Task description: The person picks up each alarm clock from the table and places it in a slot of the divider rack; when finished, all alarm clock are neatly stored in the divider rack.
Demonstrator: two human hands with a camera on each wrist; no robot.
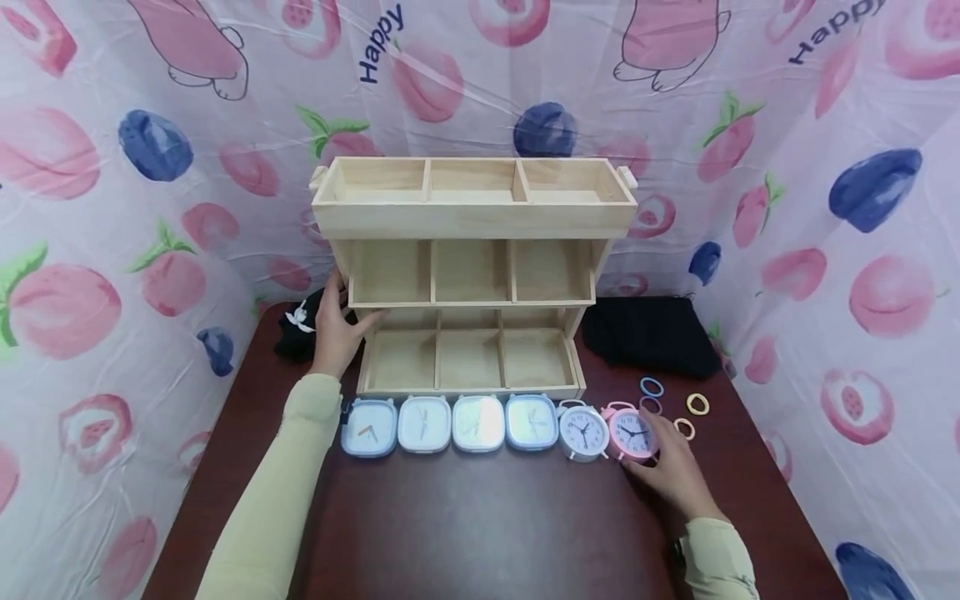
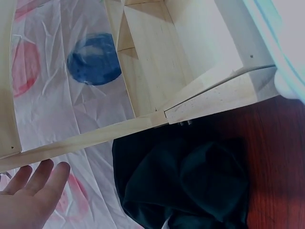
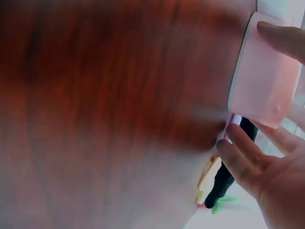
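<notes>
A light wooden three-tier organizer (image 1: 472, 222) with divided trays stands at the table's back. My left hand (image 1: 335, 333) is at its left side, thumb stretched along the underside of the middle tray, fingers reaching up the side. In the left wrist view, extended fingertips (image 2: 59, 171) touch a wooden side strut (image 2: 90, 138). My right hand (image 1: 677, 477) grips a pink round alarm clock (image 1: 632, 433) at the right end of a row of clocks. The right wrist view shows the thumb against the clock's pink casing (image 3: 264, 71), with fingers on the opposite side.
Left of the pink clock stand a white round alarm clock (image 1: 584, 433) and several square clocks (image 1: 424, 423). Coloured rings (image 1: 697, 404) lie at the right, near folded black cloth (image 1: 648, 333). More black fabric (image 2: 181, 176) lies left of the organizer. A fruit-patterned curtain (image 1: 450, 83) encloses the table.
</notes>
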